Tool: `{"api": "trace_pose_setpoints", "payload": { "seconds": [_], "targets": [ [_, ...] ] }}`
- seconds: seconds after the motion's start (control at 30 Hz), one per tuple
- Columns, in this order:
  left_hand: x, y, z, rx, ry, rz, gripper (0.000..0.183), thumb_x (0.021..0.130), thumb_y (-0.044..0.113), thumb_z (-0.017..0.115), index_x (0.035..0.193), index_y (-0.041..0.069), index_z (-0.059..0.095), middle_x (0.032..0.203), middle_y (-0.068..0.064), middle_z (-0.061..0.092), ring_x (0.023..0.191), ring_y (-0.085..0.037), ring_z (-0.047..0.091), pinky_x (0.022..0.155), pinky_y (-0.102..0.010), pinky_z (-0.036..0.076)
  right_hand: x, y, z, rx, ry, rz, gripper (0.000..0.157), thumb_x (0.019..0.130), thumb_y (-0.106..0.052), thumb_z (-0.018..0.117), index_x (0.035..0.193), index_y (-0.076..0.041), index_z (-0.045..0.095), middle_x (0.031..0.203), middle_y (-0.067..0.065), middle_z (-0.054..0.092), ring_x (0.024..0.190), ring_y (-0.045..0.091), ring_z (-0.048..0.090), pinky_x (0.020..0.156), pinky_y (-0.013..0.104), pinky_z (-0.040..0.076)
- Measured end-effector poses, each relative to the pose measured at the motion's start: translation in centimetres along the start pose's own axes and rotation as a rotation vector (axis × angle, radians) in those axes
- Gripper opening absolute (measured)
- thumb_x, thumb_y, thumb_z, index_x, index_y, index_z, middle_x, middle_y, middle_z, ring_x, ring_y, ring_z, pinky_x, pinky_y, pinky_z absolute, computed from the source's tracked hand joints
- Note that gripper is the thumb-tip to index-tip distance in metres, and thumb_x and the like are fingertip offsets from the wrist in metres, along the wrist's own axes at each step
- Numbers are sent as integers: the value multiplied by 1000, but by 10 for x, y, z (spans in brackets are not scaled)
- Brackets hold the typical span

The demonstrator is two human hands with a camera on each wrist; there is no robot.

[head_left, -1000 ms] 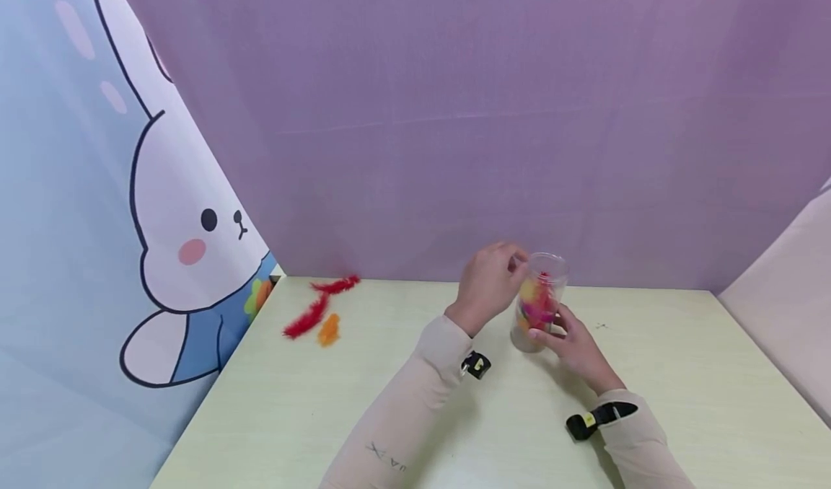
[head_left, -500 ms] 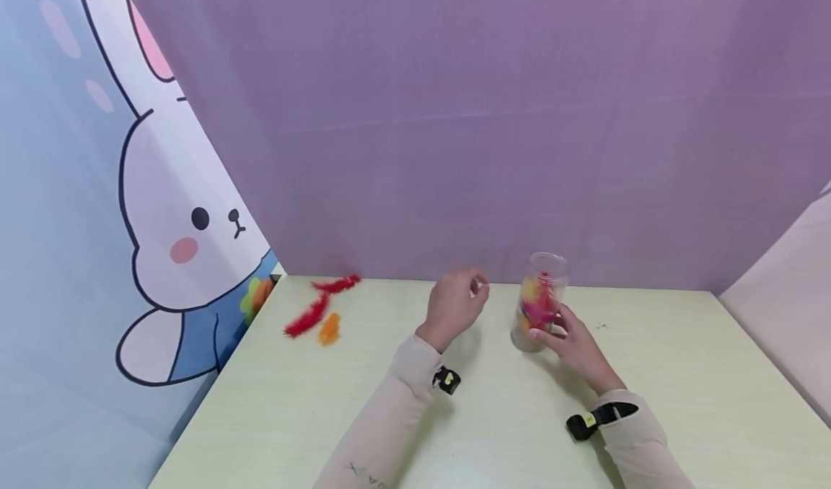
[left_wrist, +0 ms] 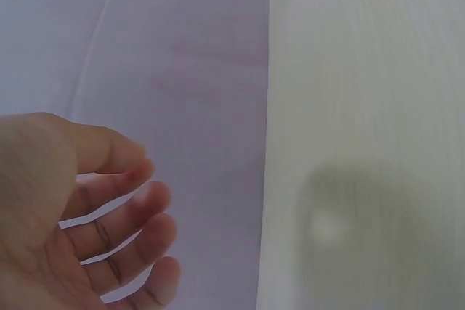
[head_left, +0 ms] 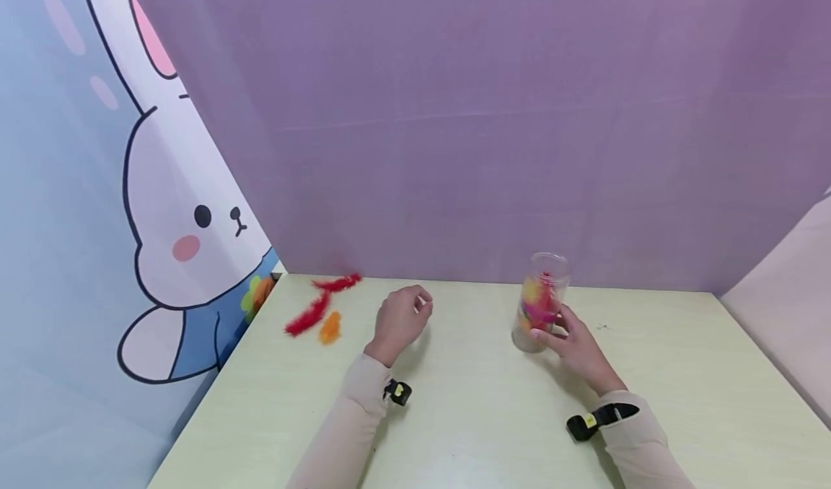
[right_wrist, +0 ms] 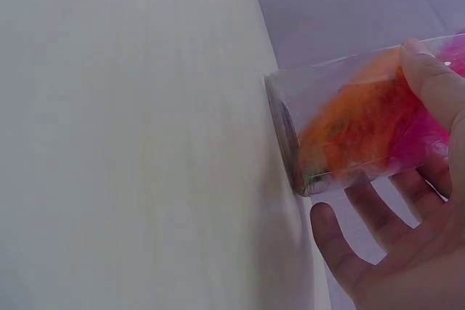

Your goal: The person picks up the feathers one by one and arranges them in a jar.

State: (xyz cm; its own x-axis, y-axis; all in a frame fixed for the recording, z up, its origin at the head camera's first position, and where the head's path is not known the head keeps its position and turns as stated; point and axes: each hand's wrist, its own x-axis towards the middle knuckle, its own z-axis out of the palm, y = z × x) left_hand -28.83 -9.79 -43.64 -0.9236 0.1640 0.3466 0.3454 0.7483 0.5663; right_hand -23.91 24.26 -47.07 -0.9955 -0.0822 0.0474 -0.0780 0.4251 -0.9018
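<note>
Cloth: big and purple, with soft creases, standing up at the back.
Table: pale yellow-green and flat, with its far edge by the cloth.
Bunny picture: on the left side, white on blue, with a black eye and a pink cheek.
Sleeves: light tan, one on each arm, coming in from the near side.
Jar: tall and see-through, standing up straight on the table, right of the middle and near the cloth.
Fluffy feathers in the jar: yellow on the left, red on the right and up close to the rim, pink in the middle, orange lower down; the right wrist view shows a bit of green at the very bottom.
Right hand: holding the jar around its lower part, thumb on one side and fingers on the other.
Left hand: over the table, loosely curled and empty, thumb tip by the first finger, closer to the orange feather than to the jar.
Wrist cameras: black with yellow bits, one at each wrist.
Red feathers: two, lying near the back left corner of the table, ends close together.
Orange feather: shortest, lying just beside the nearer red one.
</note>
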Motion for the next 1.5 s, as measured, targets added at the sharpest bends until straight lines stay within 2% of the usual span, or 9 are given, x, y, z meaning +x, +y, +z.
{"api": "trace_pose_setpoints", "payload": {
  "seconds": [0.23, 0.4, 0.6, 0.83, 1.1, 1.33, 1.5],
  "targets": [
    [-3, -29, -21, 3, 19, -45, 7, 96, 22, 70, 98, 18, 75, 80, 2, 70, 61, -9, 57, 57, -28, 47, 1, 0, -1, 4, 7, 2, 87, 97, -40, 69, 164, -18, 19, 158, 26, 38, 141, 49, 43, 106, 59, 48],
    [-5, -48, -43, -46, 26, -86, 8, 97, 21, 68, 98, 16, 75, 83, -1, 71, 68, -14, 61, 63, -30, 50, 1, 0, 3, 17, 2, 18, 87, 96, -41, 70, 164, -19, 19, 159, 25, 37, 143, 48, 42, 107, 60, 48],
    [-8, -77, -70, -46, 98, -119, 12, 96, 18, 66, 98, 11, 75, 87, -7, 73, 76, -21, 66, 71, -36, 52, 2, -1, 5, 16, -9, 33, 89, 94, -45, 71, 164, -22, 20, 159, 23, 38, 143, 47, 43, 108, 60, 47],
    [-15, -110, -97, -25, 108, -260, 20, 101, 25, 61, 106, 9, 73, 99, -12, 74, 85, -27, 67, 77, -41, 53, 3, -3, 5, 30, -16, 28, 89, 94, -43, 72, 164, -22, 21, 159, 23, 38, 143, 47, 43, 108, 59, 47],
    [-30, -136, -123, 12, 108, -404, 28, 102, 27, 58, 113, 5, 71, 108, -18, 73, 94, -34, 66, 83, -46, 55, 4, -2, 3, 14, -11, 26, 89, 95, -44, 71, 164, -21, 20, 159, 24, 38, 142, 48, 43, 107, 59, 48],
    [-44, -160, -137, 21, 52, -510, 30, 101, 25, 58, 116, 0, 69, 109, -23, 71, 91, -34, 64, 78, -44, 55, 2, -1, 0, 3, -6, 5, 88, 96, -41, 71, 164, -18, 20, 157, 25, 40, 140, 48, 45, 106, 57, 50],
    [-55, -174, -143, 27, 19, -588, 33, 100, 21, 59, 119, -4, 67, 118, -28, 67, 102, -41, 62, 82, -50, 54, 3, 0, 0, 1, -6, 0, 88, 96, -41, 71, 164, -17, 20, 157, 26, 40, 141, 48, 45, 106, 58, 49]
  ]
}}
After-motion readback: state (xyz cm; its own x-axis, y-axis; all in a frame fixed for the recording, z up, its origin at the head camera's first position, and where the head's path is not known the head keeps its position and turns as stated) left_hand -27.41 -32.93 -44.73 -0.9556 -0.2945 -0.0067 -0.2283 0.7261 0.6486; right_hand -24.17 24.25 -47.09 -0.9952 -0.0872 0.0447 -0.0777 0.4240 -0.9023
